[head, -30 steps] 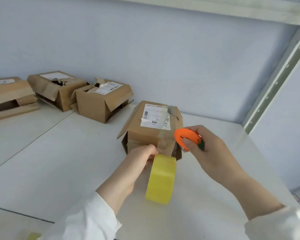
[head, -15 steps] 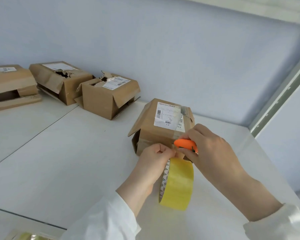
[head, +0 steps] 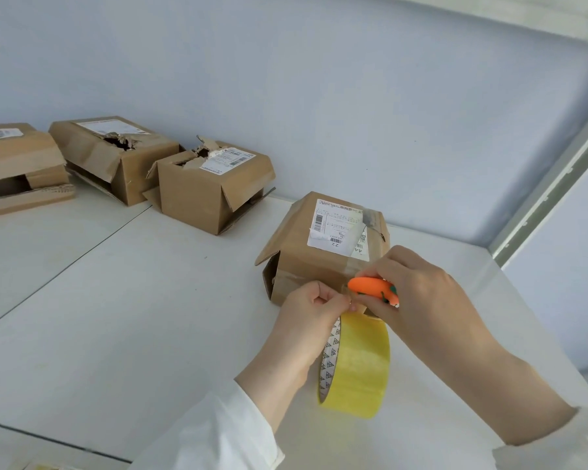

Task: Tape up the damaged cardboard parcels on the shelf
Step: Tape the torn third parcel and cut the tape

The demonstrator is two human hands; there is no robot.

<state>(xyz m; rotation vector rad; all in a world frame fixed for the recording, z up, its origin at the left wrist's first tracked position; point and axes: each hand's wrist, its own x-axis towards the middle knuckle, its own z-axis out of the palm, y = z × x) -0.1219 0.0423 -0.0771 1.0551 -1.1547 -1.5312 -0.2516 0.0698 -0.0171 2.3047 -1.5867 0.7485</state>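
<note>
Yellow tape roll (head: 357,364) under the left hand (head: 306,323), fingers (head: 333,300) pinching its strip taut for the orange carrot-shaped cutter (head: 370,287) clutched in the right hand (head: 428,300), just before the brown cardboard parcel (head: 302,266) on the shelf (head: 150,317).

White shelf (head: 116,317), labelled parcel (head: 306,266) at centre, three torn parcels (head: 201,198) behind left

On the near brown cardboard parcel (head: 306,266) you can read a white shipping label (head: 336,227): barcodes, "22" at its near edge, "AA" just right. Its fine print and the far-left torn box's white label (head: 226,160) are too small to read.
</note>
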